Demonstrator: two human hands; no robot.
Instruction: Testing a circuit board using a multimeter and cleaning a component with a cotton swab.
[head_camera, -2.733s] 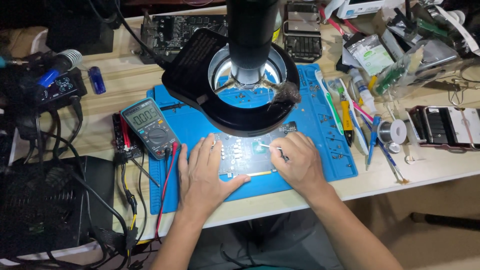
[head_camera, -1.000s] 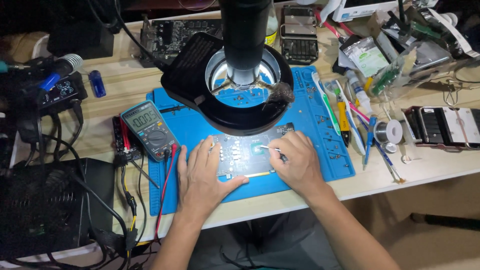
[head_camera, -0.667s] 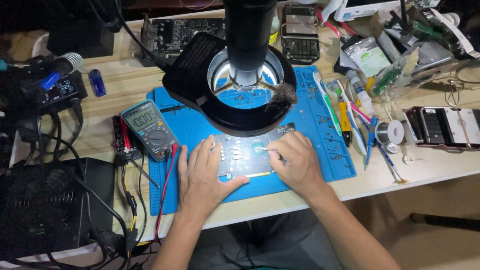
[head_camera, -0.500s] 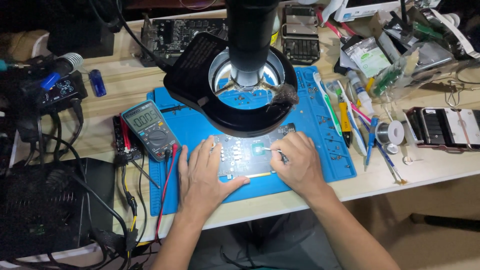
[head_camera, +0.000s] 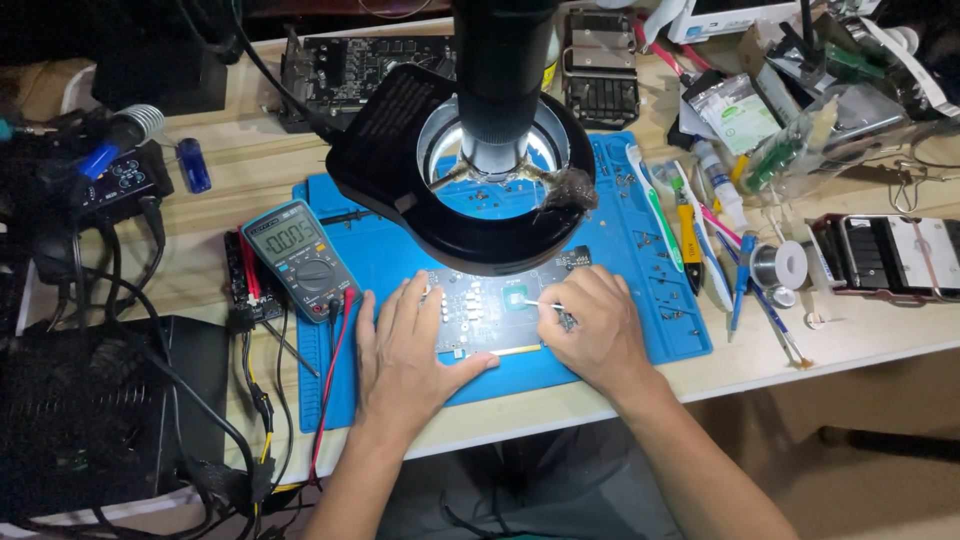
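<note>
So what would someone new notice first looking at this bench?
Probably the black microscope with its ring light, over the blue mat at centre. Below it the left hand steadies a circuit board while the right hand dabs its chip with a swab. A multimeter lies left.

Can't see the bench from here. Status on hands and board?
Left hand flat, pinning circuit board on blue mat. Right hand holds cotton swab on the chip. Ring-light microscope overhangs board's far edge.

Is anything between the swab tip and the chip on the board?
Nothing visible. The right hand holds the swab with its tip at the chip; the ring light hangs above and behind, and the left hand rests on the board's left edge.
</note>
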